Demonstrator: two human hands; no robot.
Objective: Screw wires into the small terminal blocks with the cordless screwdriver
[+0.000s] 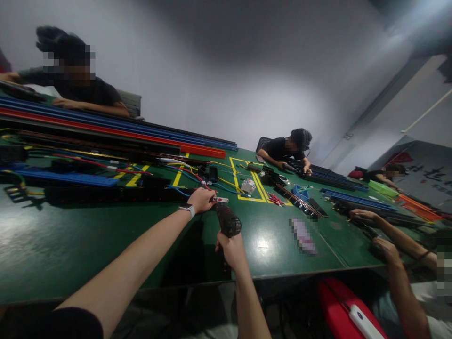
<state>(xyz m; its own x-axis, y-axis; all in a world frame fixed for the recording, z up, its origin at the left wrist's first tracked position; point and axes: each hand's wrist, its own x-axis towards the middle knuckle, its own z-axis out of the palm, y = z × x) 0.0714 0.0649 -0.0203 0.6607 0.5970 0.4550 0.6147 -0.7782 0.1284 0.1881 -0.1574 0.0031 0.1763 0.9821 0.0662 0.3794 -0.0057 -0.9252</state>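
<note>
Right hand (233, 249) grips power drill (228, 219) above near tabletop (268, 235); left hand (202, 200) curls at its nose, black strip's (116, 197) right end, probably steadying; can't tell what it's pinching.

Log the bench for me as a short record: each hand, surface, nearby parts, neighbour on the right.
left hand: at the drill's front end, grip unclear
right hand: gripping the power drill
left wrist: watch
surface: green table
nearby: long black strip, grey block, red leads
neighbour: one hand on a dark tool
</note>
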